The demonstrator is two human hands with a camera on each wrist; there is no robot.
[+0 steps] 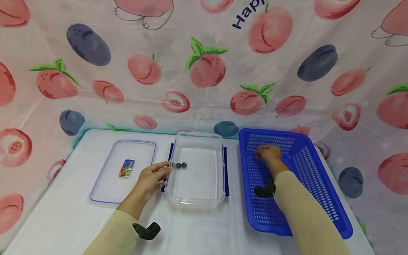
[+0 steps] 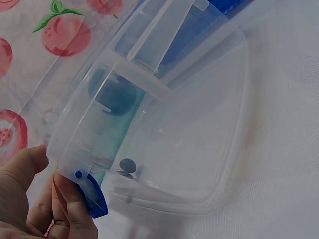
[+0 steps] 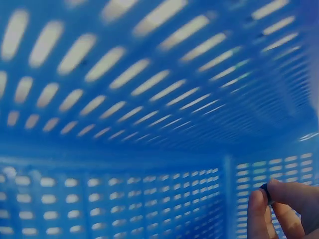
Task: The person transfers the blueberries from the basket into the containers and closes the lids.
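My left hand [image 1: 154, 175] grips the left rim of a clear plastic box [image 1: 198, 198], beside its blue latch [image 2: 94, 196]. Two small dark balls [image 1: 181, 165] lie inside the box near that side; the left wrist view shows dark round shapes [image 2: 127, 166] through the wall. Over in the blue perforated basket [image 1: 330, 187], my right hand [image 1: 269, 153] is low near the far left part. Between its thumb and index finger [image 3: 257, 209] it pinches a small dark ball [image 3: 265, 191], mostly covered by the fingertips.
A clear lid [image 1: 105, 187] with a blue rim and a colourful label [image 1: 126, 168] lies left of the box. White cloth [image 1: 197, 240] covers the table. Behind it hangs a fruit-print curtain [image 1: 199, 102]. The basket's raised walls surround the right hand.
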